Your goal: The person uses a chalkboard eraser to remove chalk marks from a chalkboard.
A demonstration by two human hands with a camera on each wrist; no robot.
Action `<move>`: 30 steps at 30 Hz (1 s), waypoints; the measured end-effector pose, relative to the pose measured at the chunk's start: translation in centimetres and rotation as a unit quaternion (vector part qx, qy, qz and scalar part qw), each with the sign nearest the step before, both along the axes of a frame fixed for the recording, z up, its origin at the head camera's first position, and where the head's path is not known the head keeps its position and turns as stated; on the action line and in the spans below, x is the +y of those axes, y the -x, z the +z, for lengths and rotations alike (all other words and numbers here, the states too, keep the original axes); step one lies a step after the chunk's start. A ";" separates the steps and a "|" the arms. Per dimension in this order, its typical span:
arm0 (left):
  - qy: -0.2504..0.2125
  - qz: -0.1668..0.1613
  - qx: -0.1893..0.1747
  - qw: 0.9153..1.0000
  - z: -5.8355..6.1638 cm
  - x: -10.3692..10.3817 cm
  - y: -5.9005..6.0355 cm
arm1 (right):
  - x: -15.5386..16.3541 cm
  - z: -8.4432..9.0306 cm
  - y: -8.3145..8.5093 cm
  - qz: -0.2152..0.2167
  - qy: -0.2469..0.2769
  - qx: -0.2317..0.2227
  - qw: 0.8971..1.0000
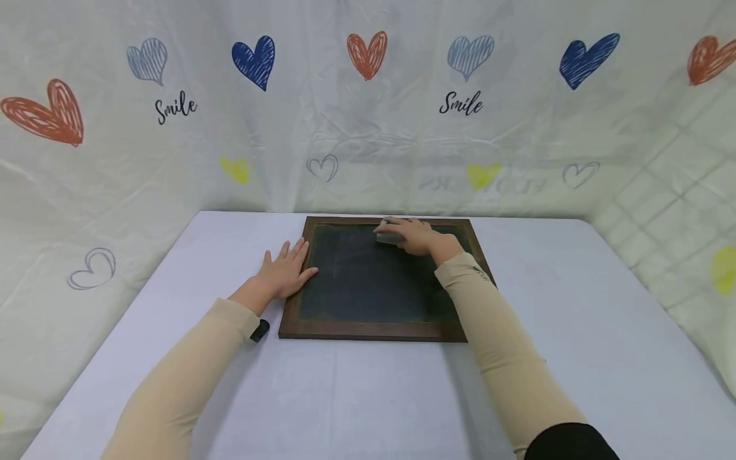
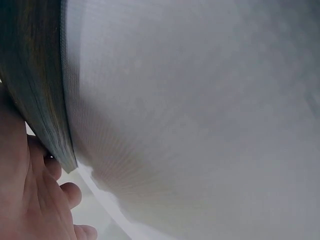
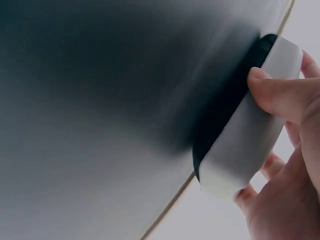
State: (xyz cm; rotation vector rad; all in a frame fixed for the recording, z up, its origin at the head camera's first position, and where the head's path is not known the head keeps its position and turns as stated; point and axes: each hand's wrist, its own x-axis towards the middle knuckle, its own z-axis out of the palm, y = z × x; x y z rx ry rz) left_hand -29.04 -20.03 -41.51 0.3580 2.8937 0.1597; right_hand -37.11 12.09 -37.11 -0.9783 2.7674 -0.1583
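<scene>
A dark chalkboard (image 1: 368, 281) in a brown wooden frame (image 1: 379, 331) lies flat on the white table. My right hand (image 1: 422, 236) grips a chalkboard eraser (image 1: 391, 238) near the board's far edge. In the right wrist view the eraser (image 3: 245, 135) has a pale grey body and a black pad, which lies against the board's surface; the thumb presses along its side. My left hand (image 1: 284, 273) rests on the frame's left side with fingers spread. From the left wrist view, that hand (image 2: 35, 190) lies against the wooden edge (image 2: 40, 75).
White cloth covers the table (image 1: 356, 396). Behind it hangs a pale curtain (image 1: 368, 128) printed with hearts and the word Smile. A small black object (image 1: 260, 330) sits at the left wrist, and a black band (image 1: 569, 442) circles the right sleeve.
</scene>
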 end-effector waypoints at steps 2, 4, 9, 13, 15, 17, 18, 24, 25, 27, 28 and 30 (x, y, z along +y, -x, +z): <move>0.003 -0.001 0.001 1.000 0.0 0.0 0.0 | 2.0 0.0 0.3 -0.007 0.011 -0.005 1.000; 0.004 0.000 0.001 1.000 0.1 0.0 0.0 | 3.7 0.0 0.4 -0.011 0.020 -0.008 1.000; 0.003 -0.001 -0.002 1.000 0.2 0.1 0.0 | 5.5 0.0 0.4 -0.008 0.030 -0.016 0.999; 0.002 0.000 -0.002 1.000 0.2 0.1 -0.1 | 4.5 0.0 0.6 -0.002 0.027 -0.011 1.000; 0.001 0.001 -0.002 1.000 0.2 0.1 -0.1 | 3.3 0.0 0.5 0.004 0.017 -0.001 1.000; 0.000 0.001 -0.002 1.000 0.2 0.2 -0.1 | 1.7 -0.2 0.3 0.013 0.000 0.006 1.000; 0.000 0.000 -0.001 1.000 0.2 0.2 0.0 | 0.8 -0.4 0.2 0.020 -0.010 0.009 1.000; -0.004 -0.005 -0.004 1.000 0.2 0.3 0.1 | -3.7 -1.0 -1.1 0.030 -0.077 0.018 0.996; -0.005 -0.004 -0.005 1.000 0.2 0.3 0.1 | -4.0 -1.0 -1.2 0.026 -0.083 0.021 0.996; -0.004 -0.001 -0.005 1.000 0.3 0.3 0.1 | -4.2 -1.0 -1.4 0.020 -0.083 0.029 0.996; -0.004 0.000 -0.005 1.000 0.3 0.3 0.1 | -4.0 -1.0 -1.4 0.019 -0.080 0.032 0.996; -0.003 0.000 -0.005 1.000 0.2 0.3 0.1 | -3.4 -1.0 -1.3 0.020 -0.068 0.034 0.997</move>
